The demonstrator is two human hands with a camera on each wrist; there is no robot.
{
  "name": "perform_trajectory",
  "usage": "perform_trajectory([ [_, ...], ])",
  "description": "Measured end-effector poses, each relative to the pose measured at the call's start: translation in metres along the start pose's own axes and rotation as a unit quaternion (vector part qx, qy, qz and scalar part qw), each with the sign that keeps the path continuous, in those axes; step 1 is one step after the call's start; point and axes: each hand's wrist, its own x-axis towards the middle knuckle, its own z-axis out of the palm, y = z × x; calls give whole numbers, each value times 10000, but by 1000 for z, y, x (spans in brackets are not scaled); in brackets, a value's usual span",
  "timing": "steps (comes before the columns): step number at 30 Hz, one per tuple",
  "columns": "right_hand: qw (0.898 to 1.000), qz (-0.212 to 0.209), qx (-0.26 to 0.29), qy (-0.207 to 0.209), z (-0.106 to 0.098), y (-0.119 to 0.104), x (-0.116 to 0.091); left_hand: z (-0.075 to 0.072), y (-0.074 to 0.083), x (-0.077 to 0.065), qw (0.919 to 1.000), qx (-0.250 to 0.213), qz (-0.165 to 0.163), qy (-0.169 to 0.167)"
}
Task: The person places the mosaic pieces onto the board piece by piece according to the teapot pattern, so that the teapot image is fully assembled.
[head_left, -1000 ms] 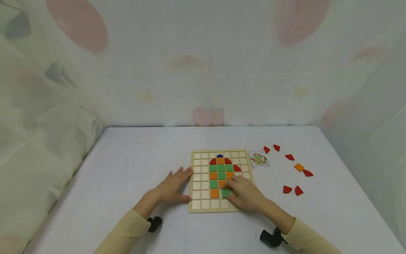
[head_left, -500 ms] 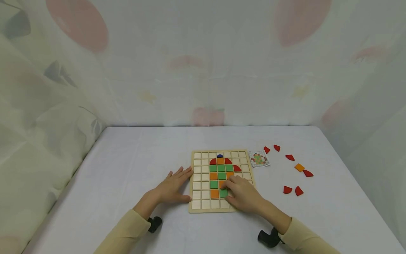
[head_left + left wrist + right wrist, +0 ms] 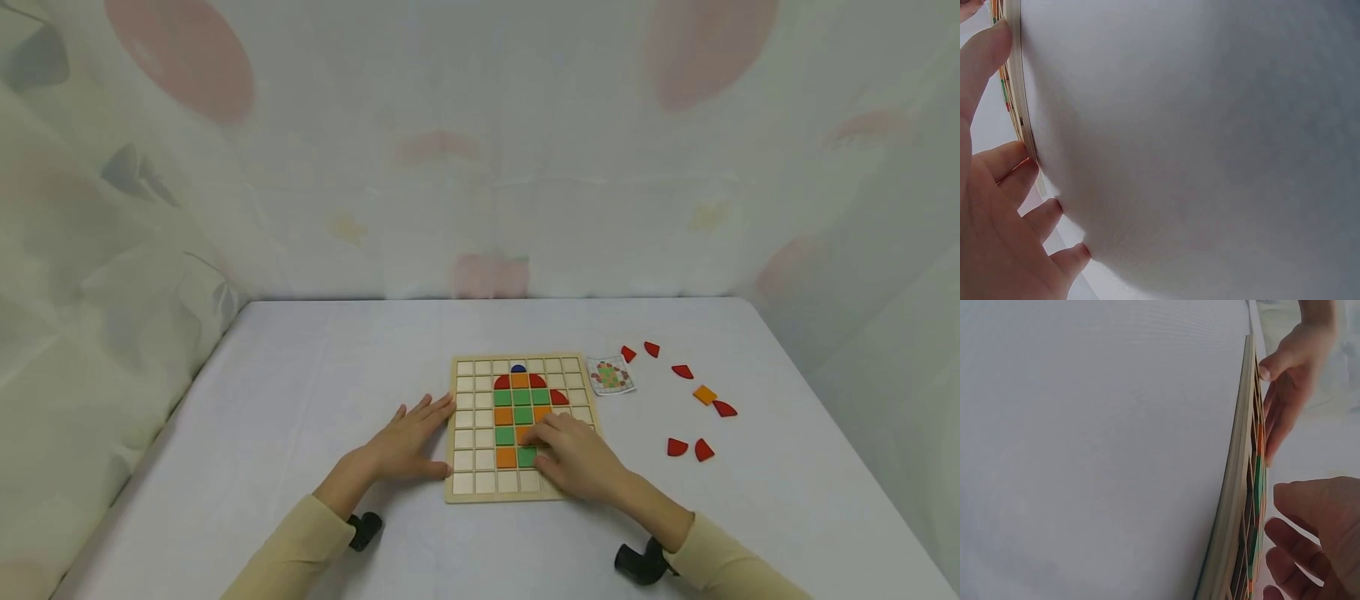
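Note:
A square wooden grid board (image 3: pixel 457 492) lies on the table, with green, orange, red and blue tiles set in its middle columns. My right hand (image 3: pixel 577 458) is over the lower right of the board, thumb and forefinger at opposite edges of a green square tile (image 3: pixel 527 457). This tile sits in the cell beside an orange square tile (image 3: pixel 506 457). In the right wrist view the right fingers (image 3: pixel 1297 540) are bent close to the board's face. With fingers spread, my left hand (image 3: pixel 407 442) rests at the board's left edge; its thumb and fingertips touch the frame.
A small printed pattern card (image 3: pixel 611 376) lies right of the board. Beyond it are loose red quarter-round tiles, one of them a red piece (image 3: pixel 677 447) near the right hand, and an orange square tile (image 3: pixel 704 395). White patterned cloth (image 3: pixel 375 167) hangs behind the table.
The green tile has slid slightly left and now lies square in its cell, the right hand moving left with it. The left hand stays where it was.

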Motion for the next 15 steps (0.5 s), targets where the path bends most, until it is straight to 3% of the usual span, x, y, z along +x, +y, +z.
perform_trajectory([
  [7,9991,320,257,136,-16,10,-4,0,0,0,10000,50,-30,-15],
  [15,9971,347,225,635,-34,37,-11,-1,0,0,10000,43,-31,-31],
])
